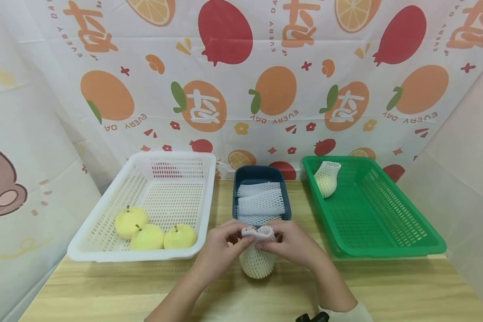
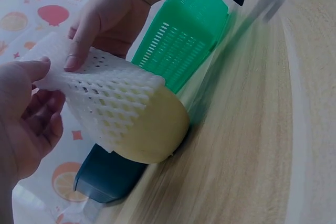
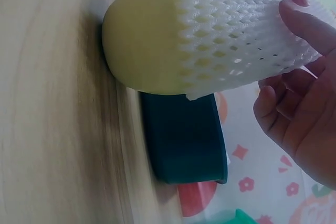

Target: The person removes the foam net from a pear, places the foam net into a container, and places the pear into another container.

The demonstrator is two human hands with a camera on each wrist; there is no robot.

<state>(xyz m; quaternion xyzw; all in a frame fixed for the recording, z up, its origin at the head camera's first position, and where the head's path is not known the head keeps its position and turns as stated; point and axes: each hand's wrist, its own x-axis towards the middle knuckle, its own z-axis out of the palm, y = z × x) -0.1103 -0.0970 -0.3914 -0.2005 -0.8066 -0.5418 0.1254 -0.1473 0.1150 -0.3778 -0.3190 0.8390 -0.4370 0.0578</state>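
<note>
A pale yellow pear (image 2: 165, 129) stands on the wooden table, its upper part inside a white foam net sleeve (image 1: 257, 264). The lower part of the fruit shows bare in both wrist views. At the sleeve's upper opening, my left hand (image 1: 222, 246) pinches the left edge between thumb and fingers. My right hand (image 1: 295, 246) pinches the opposite edge, its thumb lying on the outside of the mesh. Just behind the hands, a dark blue tray (image 1: 261, 172) holds several flat foam nets (image 1: 261, 203).
On the left, a white basket (image 1: 173, 188) contains three bare pears (image 1: 146, 237) near its front. To the right stands a green basket (image 1: 370, 223), with one netted pear (image 1: 327, 179) at its back left. A fruit-printed cloth (image 1: 233, 98) hangs behind everything.
</note>
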